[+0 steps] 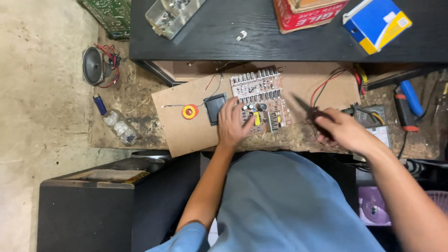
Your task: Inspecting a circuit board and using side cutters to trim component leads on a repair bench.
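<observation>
Left hand (232, 125) lies flat, fingers spread, on the lower-left corner of the circuit board (261, 98), likely pinning it steady; its grip holds nothing. Right hand (343, 133), at 3 o'clock of the board, has its grip closed around dark pliers (305, 108), tips aimed at the board but apart from it. Board sits mid-counter (186, 133) (pinkish, packed with components and finned heatsinks). Yellow-red coil (190, 112) at 9 o'clock.

A circuit board (260, 100) is lying on a hardboard sheet (182, 130), with a solder spool (190, 111) sitting to its left. Behind them a cardboard box (308, 14) is resting on the tabletop (233, 44); a multimeter (373, 122), perhaps, is lying right.
</observation>
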